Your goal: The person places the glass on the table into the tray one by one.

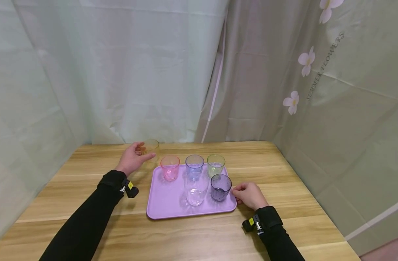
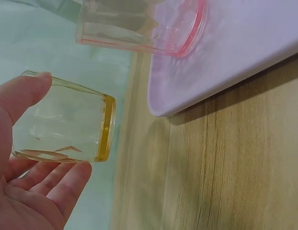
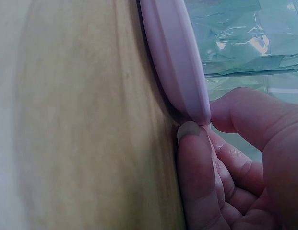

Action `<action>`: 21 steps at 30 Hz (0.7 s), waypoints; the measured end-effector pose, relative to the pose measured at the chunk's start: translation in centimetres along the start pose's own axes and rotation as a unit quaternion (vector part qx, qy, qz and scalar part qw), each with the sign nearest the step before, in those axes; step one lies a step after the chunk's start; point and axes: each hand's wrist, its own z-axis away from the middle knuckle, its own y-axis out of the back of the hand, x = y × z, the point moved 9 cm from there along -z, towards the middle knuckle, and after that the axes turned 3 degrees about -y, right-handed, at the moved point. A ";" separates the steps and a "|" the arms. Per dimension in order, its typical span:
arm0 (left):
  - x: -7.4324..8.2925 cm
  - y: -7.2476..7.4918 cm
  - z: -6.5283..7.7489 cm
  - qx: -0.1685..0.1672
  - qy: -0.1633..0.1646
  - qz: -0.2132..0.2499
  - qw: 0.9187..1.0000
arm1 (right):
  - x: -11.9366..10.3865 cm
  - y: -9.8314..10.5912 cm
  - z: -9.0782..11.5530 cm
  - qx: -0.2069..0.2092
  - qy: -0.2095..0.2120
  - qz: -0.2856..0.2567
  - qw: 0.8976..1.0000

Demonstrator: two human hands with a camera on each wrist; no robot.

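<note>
Behind the back left corner of the tray, my left hand (image 1: pixel 133 159) holds a yellow-tinted glass (image 1: pixel 152 148) between thumb and fingers. The left wrist view shows that glass (image 2: pixel 67 120) with its thick amber base facing the tabletop, apparently just off it. My right hand (image 1: pixel 250 195) pinches the right rim of a lilac tray (image 1: pixel 164 203), thumb and fingertips meeting at the edge (image 3: pixel 187 96). On the tray stand a pink glass (image 1: pixel 170 168), a blue glass (image 1: pixel 194 163), a green glass (image 1: pixel 216 165), a clear glass (image 1: pixel 196 190) and a dark grey glass (image 1: pixel 221 188).
A wooden table (image 1: pixel 186 239) carries everything, its far edge close behind the yellow glass. Pale curtains (image 1: pixel 146 72) hang at the back and both sides, with printed flowers (image 1: pixel 306 61) on the right one. The tray's front left part is bare.
</note>
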 end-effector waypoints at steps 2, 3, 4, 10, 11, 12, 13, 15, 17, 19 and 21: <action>0.0 0.1 0.2 0.000 -0.002 -0.003 1.000 | 0.0 0.0 0.0 0.000 0.000 0.002 1.000; 0.1 0.1 0.3 0.000 -0.003 -0.003 1.000 | 0.0 0.0 0.0 0.000 0.000 0.003 1.000; 0.1 0.2 0.4 0.000 -0.003 -0.005 1.000 | 0.0 0.0 0.0 0.000 0.000 0.002 1.000; 0.4 0.7 1.3 -0.001 0.001 -0.006 1.000 | 0.0 0.0 -0.1 0.001 -0.001 -0.001 1.000; 0.5 0.8 1.4 0.000 0.000 -0.007 1.000 | 0.0 0.0 -0.1 0.000 -0.002 0.000 1.000; 0.5 0.9 1.5 -0.001 -0.001 -0.008 1.000 | 0.0 0.0 -0.1 0.000 -0.003 0.001 1.000; 0.5 1.0 1.6 -0.001 -0.002 -0.010 1.000 | 0.0 0.0 -0.1 0.000 -0.004 0.002 1.000; 0.6 1.2 1.8 -0.001 -0.004 -0.012 1.000 | 0.0 0.0 0.0 -0.001 -0.005 0.002 1.000; 0.7 1.4 2.0 -0.002 -0.007 -0.014 1.000 | -0.1 0.0 0.0 -0.001 -0.005 0.003 1.000; 0.9 1.5 2.2 -0.004 -0.009 -0.015 1.000 | -0.1 0.0 0.0 -0.001 -0.003 0.002 1.000; 1.1 1.7 2.3 -0.006 -0.011 -0.014 1.000 | -0.1 0.0 0.0 -0.001 -0.003 0.000 1.000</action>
